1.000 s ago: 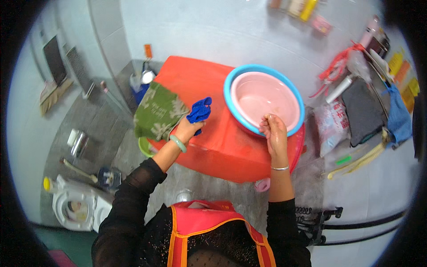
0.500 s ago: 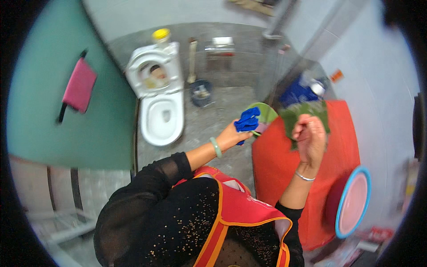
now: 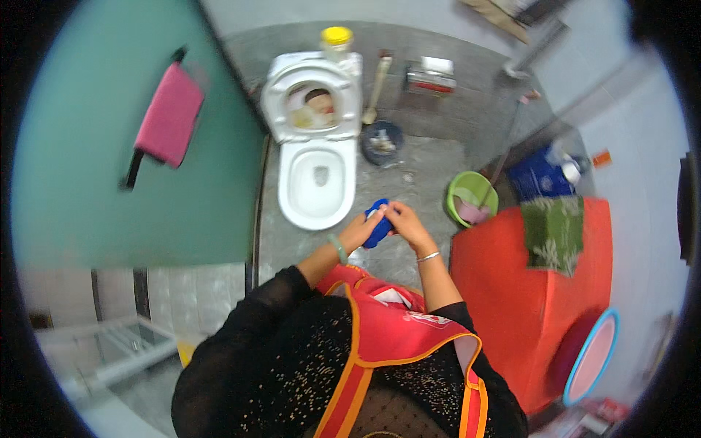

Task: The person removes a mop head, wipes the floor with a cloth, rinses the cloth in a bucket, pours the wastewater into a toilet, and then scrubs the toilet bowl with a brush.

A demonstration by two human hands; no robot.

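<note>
A bunched blue cloth [image 3: 377, 232] is held between my two hands, in front of my red apron. My left hand [image 3: 358, 229], with a pale green bangle at its wrist, has its fingers closed on the cloth's left side. From the right, my right hand [image 3: 409, 225], wearing a silver bracelet, pinches the cloth near its upper edge. Just beyond them stands a white toilet [image 3: 320, 182] with its lid raised and its bowl exposed. The hands cover part of the cloth.
A dark waste bin [image 3: 381, 143] and a brush stand beside the toilet. Further right are a green bucket [image 3: 457, 191], a red-covered surface [image 3: 504, 292] with a green patterned cloth [image 3: 553, 233], and a pink basin with a blue rim [image 3: 612, 325]. A pink towel [image 3: 169, 117] hangs left.
My right hand has come left from above the red surface and now grips the blue cloth. My left hand has brought the cloth away from the green bucket. The view has shifted left.
</note>
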